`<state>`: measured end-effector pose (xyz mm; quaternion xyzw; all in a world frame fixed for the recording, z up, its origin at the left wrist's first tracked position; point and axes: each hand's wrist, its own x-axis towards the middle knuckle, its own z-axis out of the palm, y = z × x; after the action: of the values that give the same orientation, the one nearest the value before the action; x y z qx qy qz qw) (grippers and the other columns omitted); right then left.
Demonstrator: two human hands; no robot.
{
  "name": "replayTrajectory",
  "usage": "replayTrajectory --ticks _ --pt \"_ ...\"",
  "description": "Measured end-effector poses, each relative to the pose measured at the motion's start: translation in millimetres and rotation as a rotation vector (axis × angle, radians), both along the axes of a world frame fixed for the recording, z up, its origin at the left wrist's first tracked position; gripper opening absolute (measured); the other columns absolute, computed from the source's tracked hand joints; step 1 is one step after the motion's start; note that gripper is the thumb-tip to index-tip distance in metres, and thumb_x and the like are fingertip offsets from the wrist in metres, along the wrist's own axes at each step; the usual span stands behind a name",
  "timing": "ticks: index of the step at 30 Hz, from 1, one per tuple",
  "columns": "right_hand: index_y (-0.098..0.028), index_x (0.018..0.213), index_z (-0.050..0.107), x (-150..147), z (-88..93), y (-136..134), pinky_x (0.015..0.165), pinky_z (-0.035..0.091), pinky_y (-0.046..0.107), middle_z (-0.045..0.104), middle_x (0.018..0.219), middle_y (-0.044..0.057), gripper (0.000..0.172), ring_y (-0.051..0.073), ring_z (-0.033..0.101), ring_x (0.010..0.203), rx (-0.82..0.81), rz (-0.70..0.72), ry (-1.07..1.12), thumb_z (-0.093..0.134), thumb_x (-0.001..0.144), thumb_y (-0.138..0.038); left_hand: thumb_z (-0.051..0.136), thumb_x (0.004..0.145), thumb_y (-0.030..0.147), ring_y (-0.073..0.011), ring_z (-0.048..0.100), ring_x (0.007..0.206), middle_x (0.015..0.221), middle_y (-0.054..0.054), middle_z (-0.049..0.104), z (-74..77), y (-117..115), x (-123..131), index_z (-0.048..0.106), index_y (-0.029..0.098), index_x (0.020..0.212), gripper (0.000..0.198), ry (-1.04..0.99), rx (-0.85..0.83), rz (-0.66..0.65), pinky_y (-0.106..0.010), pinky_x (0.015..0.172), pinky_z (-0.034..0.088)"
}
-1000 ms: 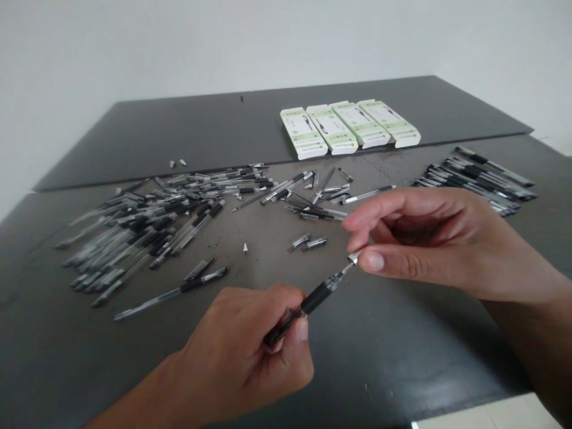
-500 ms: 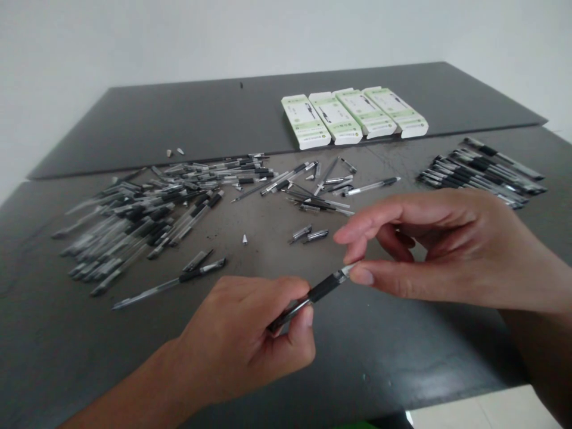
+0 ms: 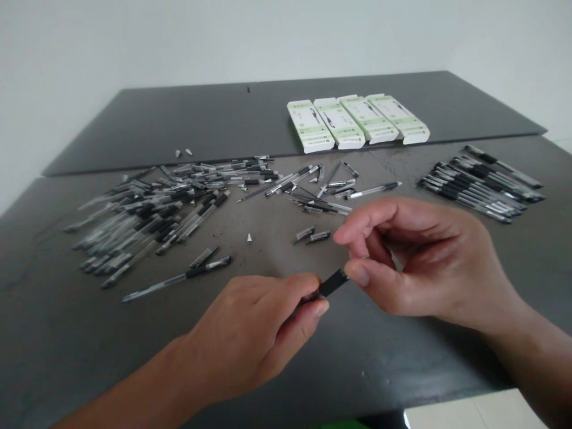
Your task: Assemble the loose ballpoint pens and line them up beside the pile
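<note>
My left hand (image 3: 259,330) is closed round a pen (image 3: 331,283) with a black grip, holding it above the dark table (image 3: 402,357). Only the black grip end shows past my fingers. My right hand (image 3: 420,262) pinches the pen's tip end between thumb and forefinger, and the metal tip is hidden under them. A lone pen (image 3: 179,279) lies on the table left of my left hand.
A big heap of pens (image 3: 147,208) lies at the left, and a smaller scatter of pens and parts (image 3: 322,187) in the middle. A neat row of pens (image 3: 480,182) lies at the right. Several white-green boxes (image 3: 357,121) stand behind. Small metal tips (image 3: 249,238) lie loose.
My hands have come closer together. The metal tip, visible a second ago at the pen's end, is now covered by my right fingers, and less of the pen shows.
</note>
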<state>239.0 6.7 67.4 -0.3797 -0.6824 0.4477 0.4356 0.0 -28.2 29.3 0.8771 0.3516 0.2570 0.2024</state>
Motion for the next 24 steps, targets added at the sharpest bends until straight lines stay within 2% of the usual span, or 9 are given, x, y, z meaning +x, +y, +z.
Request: replayTrajectory --ticks 3,6,9,12,14,17,20,22,24 --pt "-0.028 0.106 0.085 -5.8 -2.3 -3.5 0.053 0.046 0.021 0.069 0.073 -0.005 0.031 0.008 0.055 0.060 -0.044 -0.009 0.087 0.099 0.078 -0.027 0.052 0.115 0.030 -0.0142 0.071 0.060 0.075 0.007 0.074 2.2 -1.9 1.4 0.061 0.025 0.110 0.011 -0.031 -0.072 -0.002 -0.026 0.058 0.046" --pt "-0.031 0.127 0.085 -6.1 -0.5 -4.1 0.086 0.062 0.030 0.084 0.114 0.004 0.050 0.020 0.074 0.100 -0.058 0.086 0.117 0.094 0.085 -0.055 0.053 0.114 0.029 -0.0151 0.076 0.064 0.081 0.003 0.080 5.1 -1.9 2.5 0.062 0.024 0.112 0.010 -0.133 -0.181 -0.002 -0.026 0.059 0.050" --pt "-0.034 0.121 0.088 -10.0 2.3 -4.1 0.097 0.064 0.039 0.079 0.142 0.005 0.032 0.027 0.074 0.125 -0.129 0.136 0.145 0.078 0.100 -0.055 0.054 0.114 0.027 -0.0153 0.081 0.074 0.089 0.002 0.083 6.1 -1.1 3.8 0.062 0.023 0.109 0.010 -0.219 -0.278 -0.006 -0.025 0.066 0.056" --pt "-0.034 0.108 0.090 -18.9 -1.6 -4.7 0.080 0.066 0.034 0.084 0.128 0.005 0.013 0.023 0.080 0.109 -0.218 0.130 0.206 0.079 0.102 -0.039 0.052 0.115 0.028 -0.0164 0.083 0.077 0.093 0.000 0.085 4.1 -1.6 5.0 0.064 0.022 0.110 0.014 -0.244 -0.319 -0.007 -0.027 0.069 0.057" --pt "-0.033 0.100 0.088 -23.7 -8.6 -4.6 0.080 0.065 0.031 0.085 0.113 0.003 0.007 0.020 0.079 0.099 -0.231 0.109 0.270 0.089 0.093 -0.034 0.051 0.116 0.030 -0.0184 0.084 0.080 0.095 -0.001 0.086 2.3 -2.8 5.4 0.065 0.021 0.115 0.016 -0.237 -0.333 -0.007 -0.029 0.069 0.058" --pt "-0.033 0.106 0.084 -25.4 -19.2 -4.2 0.087 0.064 0.031 0.082 0.110 0.002 0.035 0.022 0.076 0.106 -0.233 0.138 0.362 0.101 0.077 -0.044 0.049 0.117 0.031 -0.0199 0.086 0.088 0.100 -0.002 0.088 2.2 -4.8 6.1 0.064 0.021 0.121 0.019 -0.246 -0.375 -0.012 -0.029 0.073 0.061" --pt "-0.032 0.132 0.082 -23.6 -22.3 -5.4 0.079 0.064 0.034 0.082 0.126 0.008 0.044 0.020 0.076 0.092 -0.343 0.283 0.396 0.077 0.099 -0.060 0.049 0.117 0.027 -0.0148 0.085 0.091 0.103 0.000 0.088 6.0 -5.4 6.6 0.062 0.022 0.116 0.014 -0.288 -0.465 -0.020 -0.025 0.078 0.062" --pt "-0.030 0.139 0.080 -23.3 -20.3 -6.4 0.070 0.062 0.033 0.084 0.115 0.008 0.041 0.016 0.072 0.073 -0.415 0.354 0.402 0.061 0.110 -0.053 0.048 0.117 0.024 -0.0127 0.084 0.090 0.103 0.001 0.088 8.9 -4.8 6.7 0.062 0.022 0.114 0.014 -0.299 -0.500 -0.030 -0.023 0.079 0.062" --pt "-0.031 0.132 0.084 -24.0 -17.3 -6.4 0.067 0.061 0.032 0.085 0.101 0.005 0.033 0.015 0.069 0.066 -0.428 0.345 0.385 0.065 0.110 -0.046 0.047 0.117 0.025 -0.0129 0.083 0.089 0.102 0.000 0.087 10.7 -4.1 6.7 0.062 0.022 0.113 0.016 -0.302 -0.520 -0.039 -0.024 0.079 0.062"
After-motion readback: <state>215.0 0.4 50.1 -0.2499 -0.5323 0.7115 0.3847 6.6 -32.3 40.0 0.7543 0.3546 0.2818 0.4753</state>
